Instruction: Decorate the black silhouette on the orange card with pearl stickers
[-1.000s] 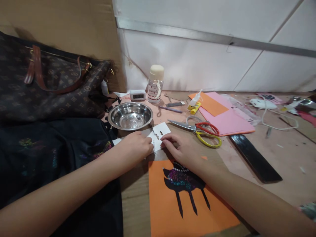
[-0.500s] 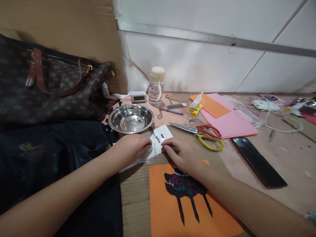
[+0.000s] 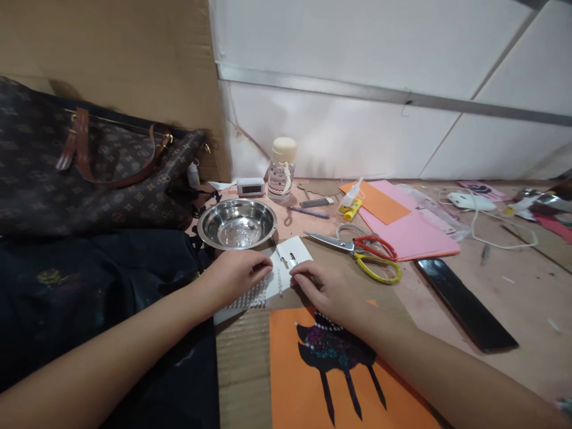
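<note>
A white card with rows of small pearl stickers (image 3: 251, 296) and a hang slot lies under both hands. My left hand (image 3: 235, 274) is closed over its left part, thumb and fingers pinched; what they hold is hidden. At the card's right edge, my right hand (image 3: 319, 287) has its thumb and index fingertips pressed together, and anything in them is too small to name. Below my right wrist is orange paper (image 3: 288, 381) bearing a black cut-out shape (image 3: 328, 359) with purple and teal glitter and lines of pearls, partly covered by my right arm.
A steel bowl (image 3: 203, 229) stands beyond my left hand. Scissors (image 3: 378, 269), a phone (image 3: 467, 307), pink paper (image 3: 429, 238), a glue bottle (image 3: 352, 193) and a drinking bottle (image 3: 279, 179) lie around. A patterned bag (image 3: 111, 202) and dark cloth (image 3: 89, 286) fill the left.
The view has tilted up slightly, so everything sits lower in the picture. My left hand has drawn back a little from the card's middle; both hands stay pinched.
</note>
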A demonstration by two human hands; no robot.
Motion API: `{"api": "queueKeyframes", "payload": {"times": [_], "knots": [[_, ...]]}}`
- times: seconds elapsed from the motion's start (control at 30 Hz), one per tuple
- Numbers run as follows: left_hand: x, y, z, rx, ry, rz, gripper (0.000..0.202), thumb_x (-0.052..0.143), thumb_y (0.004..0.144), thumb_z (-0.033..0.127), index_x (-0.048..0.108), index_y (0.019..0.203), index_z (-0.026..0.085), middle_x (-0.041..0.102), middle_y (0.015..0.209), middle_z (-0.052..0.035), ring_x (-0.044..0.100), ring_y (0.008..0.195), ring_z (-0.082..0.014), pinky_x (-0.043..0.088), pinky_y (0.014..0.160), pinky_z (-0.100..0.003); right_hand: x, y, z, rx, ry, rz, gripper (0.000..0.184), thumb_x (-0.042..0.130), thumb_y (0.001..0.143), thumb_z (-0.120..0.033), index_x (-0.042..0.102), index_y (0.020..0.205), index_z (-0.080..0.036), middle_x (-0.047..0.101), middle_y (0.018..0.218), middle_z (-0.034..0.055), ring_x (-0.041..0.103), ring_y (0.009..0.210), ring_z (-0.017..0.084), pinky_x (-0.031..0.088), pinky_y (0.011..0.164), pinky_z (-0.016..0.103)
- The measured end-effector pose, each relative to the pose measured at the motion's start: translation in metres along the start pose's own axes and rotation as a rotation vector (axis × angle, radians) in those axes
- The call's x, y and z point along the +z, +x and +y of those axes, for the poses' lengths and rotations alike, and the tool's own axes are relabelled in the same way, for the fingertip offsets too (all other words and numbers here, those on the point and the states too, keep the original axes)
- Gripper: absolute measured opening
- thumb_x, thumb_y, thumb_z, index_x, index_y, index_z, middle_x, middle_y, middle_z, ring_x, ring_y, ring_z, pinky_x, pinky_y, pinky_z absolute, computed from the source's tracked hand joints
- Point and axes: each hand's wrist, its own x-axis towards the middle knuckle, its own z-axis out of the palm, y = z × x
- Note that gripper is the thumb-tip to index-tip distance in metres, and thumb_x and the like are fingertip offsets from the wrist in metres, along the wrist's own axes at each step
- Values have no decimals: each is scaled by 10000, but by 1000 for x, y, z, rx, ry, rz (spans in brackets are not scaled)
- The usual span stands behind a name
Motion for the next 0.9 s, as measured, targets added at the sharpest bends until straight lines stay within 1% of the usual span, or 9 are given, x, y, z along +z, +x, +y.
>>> {"api": "queueKeyframes", "payload": {"times": [0.13,0.27,0.4,0.47,0.53,0.67,0.73,0.83,0.9], "knots": [[0,-3,-2,45,-41,8,161,603,940,233,758,934,190,793,856,-38,712,723,-195,475,640,-264,-15,5,-9,1,-45,-57,184,534,969,-229,710,1023,-235,794,915,16,747,805,177,580,723,281],[3,-8,-6,95,-76,53,179,562,959,235,735,928,200,778,859,-27,713,749,-186,502,663,-261,-55,3,-1,0,-163,-34,196,556,956,-261,711,1075,-250,781,1059,40,735,976,213,588,867,345],[12,-14,-12,138,-97,100,179,548,971,229,717,914,211,768,852,-20,719,772,-188,519,694,-269,-104,-10,38,68,-322,45,257,500,976,-296,684,1143,-232,740,1153,113,704,1063,293,584,902,472],[15,-15,-15,150,-100,114,165,561,970,236,715,913,217,769,851,-19,722,776,-195,524,704,-277,-123,-17,61,92,-372,44,308,482,980,-286,660,1224,-222,705,1232,139,675,1136,316,550,969,524],[17,-15,-16,147,-100,127,154,566,973,233,716,939,220,775,871,-21,729,790,-197,531,714,-279,-135,-22,80,107,-392,5,331,533,950,-263,661,1253,-233,691,1276,137,673,1150,319,545,991,521],[15,-12,-14,131,-96,144,157,574,967,197,715,1035,213,792,944,-34,745,822,-198,547,724,-277,-142,-27,98,115,-425,-111,497,590,894,-205,595,1384,-286,622,1401,105,636,1241,294,551,1015,427],[14,-10,-14,137,-93,141,147,588,962,196,720,1026,207,793,929,-37,745,802,-197,549,709,-277,-140,-26,100,117,-468,-146,565,564,869,-159,571,1420,-282,632,1379,103,658,1205,279,570,974,389],[14,-9,-15,157,-101,138,134,598,963,204,723,1010,205,787,913,-36,740,804,-198,548,708,-281,-137,-24,100,118,-583,-125,669,532,796,-117,555,1449,-263,686,1277,112,710,1061,284,600,848,392],[15,-9,-16,172,-117,143,136,594,969,206,723,1010,205,778,920,-37,734,824,-194,549,720,-281,-140,-24,96,122,-659,-60,667,529,802,-151,550,1458,-268,696,1247,115,715,1009,301,598,786,407]]}}
